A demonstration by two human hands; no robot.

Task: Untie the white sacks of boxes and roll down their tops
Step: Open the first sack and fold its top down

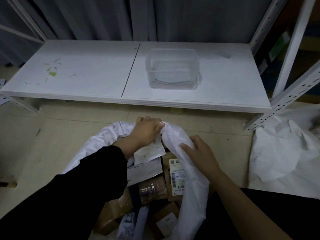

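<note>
We find the sack (181, 144) on the floor directly before us, mouth already open, boxes (152, 187) showing inside. Its gathered top runs as a thick roll from far-centre down toward our near right. The left hand (147, 130) grips the roll's far end, fingers curled round the cloth; the right hand (197, 151) lies on the roll just nearer us, fingers curving over it. We judge the roll-down must proceed outward along that rim.
</note>
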